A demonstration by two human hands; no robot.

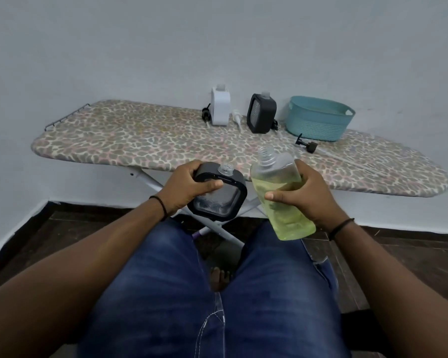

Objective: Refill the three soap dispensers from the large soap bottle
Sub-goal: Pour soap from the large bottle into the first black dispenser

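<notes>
My left hand (pixel 185 188) grips a black square soap dispenser (pixel 221 200) with a clear window and an open neck, held in the air over my lap. My right hand (pixel 304 196) grips the large clear soap bottle (pixel 277 182), uncapped, tilted a little left and over half full of yellow-green soap. The bottle's mouth is beside and slightly above the dispenser's neck, apart from it. A white dispenser (pixel 220 105) and a second black dispenser (pixel 261 113) stand uncapped at the back of the ironing board (pixel 140 140).
Pump heads lie on the board: a black pump (pixel 206 112) left of the white dispenser, a white pump (pixel 237 118) between the two, and another black pump (pixel 307 145) nearer me. A teal basket (pixel 318 117) stands at the back right. The wall is close behind.
</notes>
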